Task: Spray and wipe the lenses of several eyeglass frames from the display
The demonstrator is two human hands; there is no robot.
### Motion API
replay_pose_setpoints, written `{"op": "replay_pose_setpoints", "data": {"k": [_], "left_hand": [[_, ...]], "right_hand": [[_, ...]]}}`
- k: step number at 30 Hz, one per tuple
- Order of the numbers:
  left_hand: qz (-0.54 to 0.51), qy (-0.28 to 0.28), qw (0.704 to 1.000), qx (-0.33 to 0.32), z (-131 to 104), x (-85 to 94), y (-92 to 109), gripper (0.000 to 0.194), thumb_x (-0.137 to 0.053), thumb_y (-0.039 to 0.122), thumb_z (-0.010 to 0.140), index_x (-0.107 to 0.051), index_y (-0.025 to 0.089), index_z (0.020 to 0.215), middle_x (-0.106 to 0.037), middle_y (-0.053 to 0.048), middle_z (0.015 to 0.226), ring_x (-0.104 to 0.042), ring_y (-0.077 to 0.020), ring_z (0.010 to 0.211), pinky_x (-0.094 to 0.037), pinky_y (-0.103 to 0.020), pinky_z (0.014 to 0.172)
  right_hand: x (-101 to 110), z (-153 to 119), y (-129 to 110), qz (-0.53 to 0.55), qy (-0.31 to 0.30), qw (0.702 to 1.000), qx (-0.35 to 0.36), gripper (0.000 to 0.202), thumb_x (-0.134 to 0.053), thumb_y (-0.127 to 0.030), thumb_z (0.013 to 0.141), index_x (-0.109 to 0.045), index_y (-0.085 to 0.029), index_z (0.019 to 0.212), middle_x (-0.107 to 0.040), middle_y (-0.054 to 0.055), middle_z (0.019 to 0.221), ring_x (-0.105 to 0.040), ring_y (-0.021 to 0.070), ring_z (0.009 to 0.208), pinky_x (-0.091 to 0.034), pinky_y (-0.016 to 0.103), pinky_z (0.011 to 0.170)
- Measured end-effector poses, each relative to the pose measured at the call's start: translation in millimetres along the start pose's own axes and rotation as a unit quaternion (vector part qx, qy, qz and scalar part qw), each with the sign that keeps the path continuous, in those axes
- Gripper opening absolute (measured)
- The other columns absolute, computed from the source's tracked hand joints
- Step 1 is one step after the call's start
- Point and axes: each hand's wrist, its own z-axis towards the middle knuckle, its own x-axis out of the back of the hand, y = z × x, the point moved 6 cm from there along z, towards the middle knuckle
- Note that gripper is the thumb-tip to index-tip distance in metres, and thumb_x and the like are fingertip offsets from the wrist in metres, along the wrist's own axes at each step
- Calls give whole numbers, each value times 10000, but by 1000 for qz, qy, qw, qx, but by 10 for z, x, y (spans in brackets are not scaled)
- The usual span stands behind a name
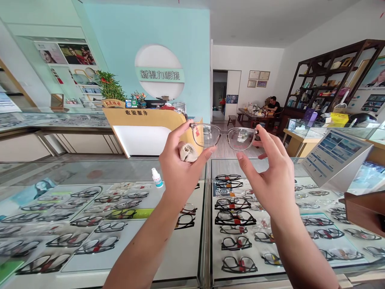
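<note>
A pair of clear-lensed glasses (207,135) is held up in front of me above the glass counter, lenses facing me. My left hand (182,160) grips the left end of the frame with thumb and fingers. A crumpled beige cloth (188,153) is tucked in that same hand, against the palm. My right hand (270,168) pinches the right end of the frame near the hinge, its thumb just below the right lens. On the counter, left of my left wrist, stands a small white spray bottle (157,178) with a blue label.
The glass display counter (207,224) spans the foreground, with many spectacle frames (236,217) inside. A slanted printed sign (333,158) and a brown box (365,210) stand at right. Behind are a yellow-and-white cashier desk (144,136) and a person (273,106) seated at a table.
</note>
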Motion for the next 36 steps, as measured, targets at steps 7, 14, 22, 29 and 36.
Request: {"op": "replay_pose_setpoints", "data": {"k": [7,14,22,29,36], "left_hand": [[-21,-19,1000,11,-32,-44,-71,745,-894,499,963,-587,291,1609,-685,-119,1622,-692,-341,1473,-647,-542,1196],[-23,-29,998,56,-42,-79,-141,755,-925,494,933,-618,302,1596,-705,-107,1625,-663,-345,1543,-632,-484,1217],[-14,-34,996,86,-57,-126,-236,748,-916,557,930,-652,289,1577,-774,-114,1533,-756,-327,1421,-665,-469,1160],[5,-9,998,69,-44,-96,-200,770,-917,636,902,-674,265,1531,-779,-112,1488,-773,-311,1320,-673,-469,1101],[78,39,995,-38,-63,-23,6,768,-950,622,882,-672,248,1493,-754,-104,1356,-757,-281,1185,-652,-433,978]], "right_hand": [[-8,-15,-24,47,-21,999,-3,740,-703,-434,1099,-451,-353,1791,-690,145,1621,-758,386,1333,-734,607,978],[-4,9,-23,47,-8,999,11,727,-682,-424,1104,-446,-369,1789,-692,140,1605,-764,368,1296,-719,627,1014],[-72,36,93,52,-29,998,-9,735,-669,-435,1101,-426,-415,1794,-666,136,1597,-739,342,1235,-700,627,982],[-75,40,89,53,-36,998,-22,712,-649,-482,1118,-431,-375,1788,-675,154,1575,-739,338,1219,-703,587,940],[-211,-1,195,78,-50,994,-55,723,-584,-561,1154,-395,-313,1806,-694,186,1580,-773,329,1180,-694,577,958]]}}
